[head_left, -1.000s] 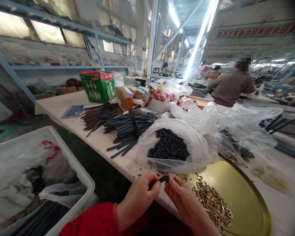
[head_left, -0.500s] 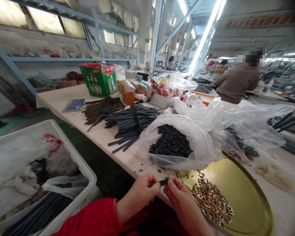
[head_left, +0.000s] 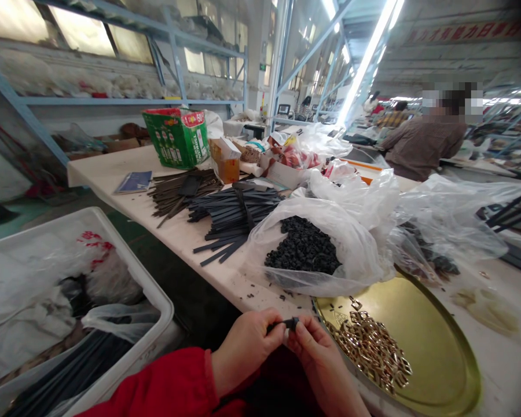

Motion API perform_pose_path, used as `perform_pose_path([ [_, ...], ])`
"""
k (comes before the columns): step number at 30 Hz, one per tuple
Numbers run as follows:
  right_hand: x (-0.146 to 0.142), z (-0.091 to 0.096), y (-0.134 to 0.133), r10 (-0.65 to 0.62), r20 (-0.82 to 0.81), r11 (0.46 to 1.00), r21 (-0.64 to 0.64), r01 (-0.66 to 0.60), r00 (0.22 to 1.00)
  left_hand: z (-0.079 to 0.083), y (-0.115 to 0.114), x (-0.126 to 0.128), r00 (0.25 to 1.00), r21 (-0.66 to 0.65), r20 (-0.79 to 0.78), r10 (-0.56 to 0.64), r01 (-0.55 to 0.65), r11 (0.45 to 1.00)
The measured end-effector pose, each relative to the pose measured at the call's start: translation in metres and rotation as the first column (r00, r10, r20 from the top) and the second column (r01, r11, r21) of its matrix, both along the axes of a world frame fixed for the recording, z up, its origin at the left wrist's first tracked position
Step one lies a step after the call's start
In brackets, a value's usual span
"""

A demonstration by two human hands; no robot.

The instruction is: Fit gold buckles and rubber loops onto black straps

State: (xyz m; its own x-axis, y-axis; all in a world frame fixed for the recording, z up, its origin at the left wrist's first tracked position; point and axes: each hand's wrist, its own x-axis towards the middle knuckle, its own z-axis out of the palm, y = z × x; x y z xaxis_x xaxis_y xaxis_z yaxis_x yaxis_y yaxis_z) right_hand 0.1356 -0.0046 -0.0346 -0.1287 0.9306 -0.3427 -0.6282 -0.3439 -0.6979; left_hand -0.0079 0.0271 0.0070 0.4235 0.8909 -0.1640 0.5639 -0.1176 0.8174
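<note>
My left hand (head_left: 250, 344), coming out of a red sleeve, is closed and pinches a short black strap (head_left: 282, 324). At the strap's other end, the thumb and fingers of my right hand (head_left: 319, 353) are pressed around it. A small dark loop-like piece shows at that end, partly covered by the fingertips. Just beyond my hands, a clear plastic bag (head_left: 360, 255) holds a heap of small black loops (head_left: 304, 246). To the right of my right hand lies a pile of gold-coloured metal buckles (head_left: 375, 350) on a round gold tray (head_left: 443, 347).
Bundles of black strips (head_left: 230, 211) and brown strips (head_left: 178, 191) lie on the table (head_left: 226, 284) near a green carton (head_left: 176, 139). At the left stands a white bin (head_left: 156, 295) with bags and dark strips. A person (head_left: 423, 145) sits farther back at the right.
My fingers have closed up along the strap, so less of it shows between my hands. The view has shifted slightly.
</note>
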Motion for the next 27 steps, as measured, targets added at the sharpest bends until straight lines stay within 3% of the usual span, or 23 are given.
perform_pose_path([
  [5, 0.010, -0.001, -0.005, 0.053, 0.046, 0.998, -0.048, -0.051, 0.998, 0.006, 0.004, -0.005, 0.990, -0.013, -0.049, -0.134, 0.133, 0.991],
  [8, 0.010, -0.009, -0.005, 0.004, 0.086, 0.999, -0.050, 0.001, 0.996, 0.004, 0.002, -0.001, 0.997, -0.059, 0.009, -0.081, 0.081, 0.995],
  [12, 0.008, -0.012, -0.006, 0.031, 0.033, 0.999, -0.046, -0.029, 0.999, -0.002, -0.002, 0.005, 0.999, -0.065, 0.043, -0.025, 0.028, 0.997],
  [18, 0.013, -0.002, -0.004, -0.013, -0.014, 0.995, -0.099, 0.012, 1.000, 0.006, -0.002, 0.002, 0.972, -0.181, 0.177, -0.152, 0.184, 0.966],
  [23, -0.001, -0.004, -0.003, 0.103, -0.068, 0.994, -0.032, -0.106, 0.992, -0.005, 0.001, 0.001, 0.965, -0.189, 0.243, -0.100, 0.148, 0.971],
  [27, 0.002, -0.005, -0.003, -0.001, 0.055, 0.999, -0.038, 0.003, 0.999, -0.009, 0.007, 0.000, 0.976, -0.299, 0.219, -0.016, 0.082, 0.951],
])
